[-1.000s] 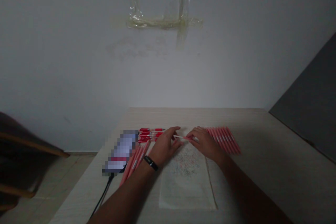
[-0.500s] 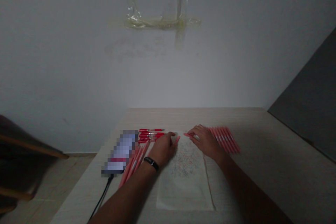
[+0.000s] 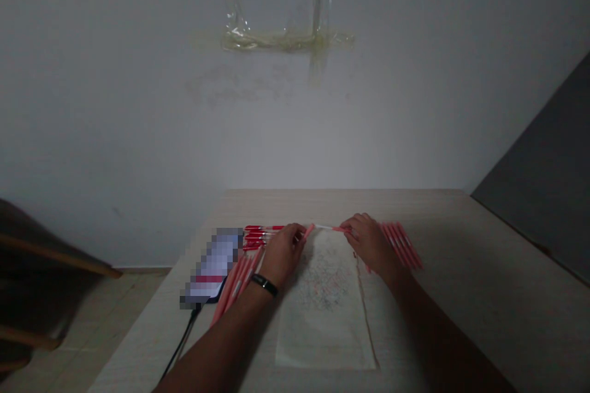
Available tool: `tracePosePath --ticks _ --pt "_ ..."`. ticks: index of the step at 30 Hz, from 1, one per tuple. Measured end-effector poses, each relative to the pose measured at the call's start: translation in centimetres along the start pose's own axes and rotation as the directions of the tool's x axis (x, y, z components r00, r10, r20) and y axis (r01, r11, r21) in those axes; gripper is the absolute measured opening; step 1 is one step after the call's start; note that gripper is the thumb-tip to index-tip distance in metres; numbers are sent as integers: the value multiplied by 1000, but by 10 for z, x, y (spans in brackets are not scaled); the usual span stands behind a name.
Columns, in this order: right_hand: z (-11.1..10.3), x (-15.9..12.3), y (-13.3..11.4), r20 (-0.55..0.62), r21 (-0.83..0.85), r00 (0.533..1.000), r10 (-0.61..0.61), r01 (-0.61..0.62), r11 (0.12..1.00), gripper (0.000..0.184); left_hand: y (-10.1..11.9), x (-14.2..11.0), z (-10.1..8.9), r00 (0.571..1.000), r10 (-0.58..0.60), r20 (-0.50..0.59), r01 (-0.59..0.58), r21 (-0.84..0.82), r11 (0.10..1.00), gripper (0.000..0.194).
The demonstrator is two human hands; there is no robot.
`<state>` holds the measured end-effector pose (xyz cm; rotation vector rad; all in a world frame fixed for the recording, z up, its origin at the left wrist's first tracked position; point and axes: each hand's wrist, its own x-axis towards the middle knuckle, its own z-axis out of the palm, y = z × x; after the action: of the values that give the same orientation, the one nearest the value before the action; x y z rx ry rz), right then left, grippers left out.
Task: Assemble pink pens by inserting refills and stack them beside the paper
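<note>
My left hand (image 3: pixel 282 253) is closed around a pink pen barrel (image 3: pixel 309 232), which slants up past its fingertips. Opposite it, my right hand (image 3: pixel 366 239) pinches a pink pen piece (image 3: pixel 341 229). A thin whitish length (image 3: pixel 324 226) spans the gap between the two pink parts; whether it is a refill I cannot tell. Both hands are above the far end of a pale cloth-like sheet (image 3: pixel 327 344) marked with dark and red scribbles. Beside my right hand, several pink pens (image 3: pixel 402 245) lie in a slanted row, partly covered by the hand.
Left of my left hand lie several red pens (image 3: pixel 258 237), with several longer pink pens (image 3: pixel 233 285) nearer me. A blurred phone (image 3: pixel 214 267) with a black cable (image 3: pixel 182 338) rests at the table's left side. The wall (image 3: pixel 369 135) rises behind the table (image 3: pixel 437 331).
My hands have drawn apart, the right one moving right and slightly up. A thin whitish length now shows between the pink parts. My left hand has shifted slightly left.
</note>
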<state>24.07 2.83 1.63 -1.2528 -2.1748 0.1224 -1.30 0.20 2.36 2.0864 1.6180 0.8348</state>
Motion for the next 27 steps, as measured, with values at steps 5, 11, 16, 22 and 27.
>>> tracePosePath --ticks 5,11,16,22,27 --pt "3 0 3 9 -9 1000 3 -3 1000 15 0 -1 1 1000 17 -7 -17 11 1000 19" --pt "3 -1 7 -14 -13 1000 -11 11 1000 17 -3 -1 1 996 87 -18 -86 74 994 21" --pt "6 0 1 20 84 997 -73 71 994 17 -2 0 1 995 94 34 -97 90 991 25" --pt "6 0 -12 11 213 990 -140 134 968 15 2 1 0 989 130 65 -135 80 988 26" --pt "8 -3 -10 9 307 1000 -28 24 951 16 4 1 -4 988 149 38 -152 86 985 26"
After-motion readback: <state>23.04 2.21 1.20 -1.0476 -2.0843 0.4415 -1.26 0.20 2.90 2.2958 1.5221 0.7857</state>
